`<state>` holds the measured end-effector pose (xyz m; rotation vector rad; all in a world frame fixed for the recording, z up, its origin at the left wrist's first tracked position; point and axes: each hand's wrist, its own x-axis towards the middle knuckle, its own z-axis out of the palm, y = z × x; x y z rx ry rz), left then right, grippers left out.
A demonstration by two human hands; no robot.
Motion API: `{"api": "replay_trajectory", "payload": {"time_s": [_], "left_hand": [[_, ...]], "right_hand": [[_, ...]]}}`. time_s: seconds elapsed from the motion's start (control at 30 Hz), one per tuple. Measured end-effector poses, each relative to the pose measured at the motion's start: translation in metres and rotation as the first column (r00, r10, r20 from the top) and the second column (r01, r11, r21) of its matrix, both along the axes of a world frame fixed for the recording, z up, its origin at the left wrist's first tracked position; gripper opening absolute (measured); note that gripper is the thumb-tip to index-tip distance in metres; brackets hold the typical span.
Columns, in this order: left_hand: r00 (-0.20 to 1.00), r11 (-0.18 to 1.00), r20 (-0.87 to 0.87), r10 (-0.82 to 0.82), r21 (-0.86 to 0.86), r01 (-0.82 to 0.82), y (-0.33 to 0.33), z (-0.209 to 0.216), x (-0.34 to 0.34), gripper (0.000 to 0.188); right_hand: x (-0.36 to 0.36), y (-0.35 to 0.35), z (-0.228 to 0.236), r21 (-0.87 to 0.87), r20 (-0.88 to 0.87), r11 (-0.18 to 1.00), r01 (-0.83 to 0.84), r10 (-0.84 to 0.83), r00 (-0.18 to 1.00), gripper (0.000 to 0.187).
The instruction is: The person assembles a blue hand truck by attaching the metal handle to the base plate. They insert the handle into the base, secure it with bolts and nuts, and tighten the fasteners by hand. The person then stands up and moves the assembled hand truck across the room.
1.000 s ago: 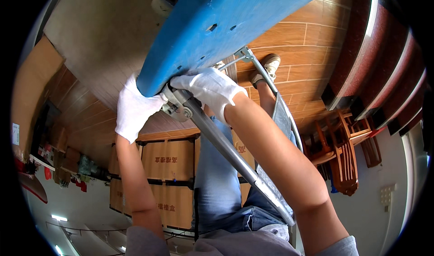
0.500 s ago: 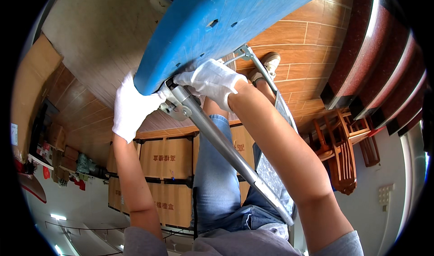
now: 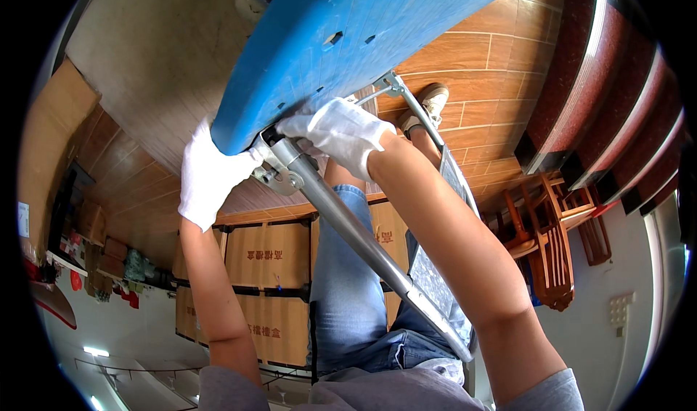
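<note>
A blue platform trolley (image 3: 330, 48) stands tipped up on edge in front of me, its deck marked with small holes. A grey tubular handle (image 3: 356, 244) joins its lower edge through a metal hinge bracket (image 3: 279, 168) and slants down toward my lap. My left hand (image 3: 214, 171), in a white glove, is closed around the deck's lower left corner, beside the bracket. Also gloved in white, my right hand (image 3: 337, 131) is closed at the deck's lower edge just above the tube. Its fingertips are partly hidden beneath the deck.
A caster wheel (image 3: 255, 1) shows behind the deck. Strapped cardboard boxes (image 3: 265, 255) are stacked by my legs. Dark red steps (image 3: 570, 70) rise at the right, above wooden chairs (image 3: 548, 229). A large carton (image 3: 54, 149) stands at the far left.
The blue deck has shifted very slightly to the left, and my left hand has moved a little with it. Both hands keep their places on the trolley.
</note>
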<state>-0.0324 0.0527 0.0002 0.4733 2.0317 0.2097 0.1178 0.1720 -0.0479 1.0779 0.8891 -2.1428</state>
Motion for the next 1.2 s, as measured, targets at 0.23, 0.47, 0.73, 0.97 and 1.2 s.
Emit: {"api": "replay_trajectory", "payload": {"time_s": [0.23,0.47,0.73,0.97,1.2], "left_hand": [[1.0,1.0,0.011,0.023,0.01,-0.023,-0.002,-0.002,0.001,0.051],[1.0,0.999,0.004,0.007,0.046,-0.007,-0.006,-0.004,0.002,0.05],[1.0,0.998,0.005,0.001,0.061,-0.001,-0.009,-0.009,0.0,0.052],[0.999,0.998,0.04,0.015,0.067,-0.018,-0.009,-0.008,-0.001,0.052],[1.0,1.0,0.003,0.006,0.021,-0.006,-0.001,-0.001,0.001,0.051]], "right_hand": [[-0.007,0.002,0.001,-0.082,0.043,0.997,0.002,0.002,0.999,0.032],[0.003,0.001,0.0,-0.052,-0.029,0.998,0.035,-0.036,0.999,0.033],[0.01,-0.02,-0.02,0.338,-0.304,0.941,0.008,0.101,0.947,0.027],[0.019,-0.011,-0.008,0.258,-0.219,0.964,0.065,-0.007,0.976,0.024],[-0.002,-0.008,0.041,0.449,0.034,0.882,0.141,-0.175,0.984,0.026]]}}
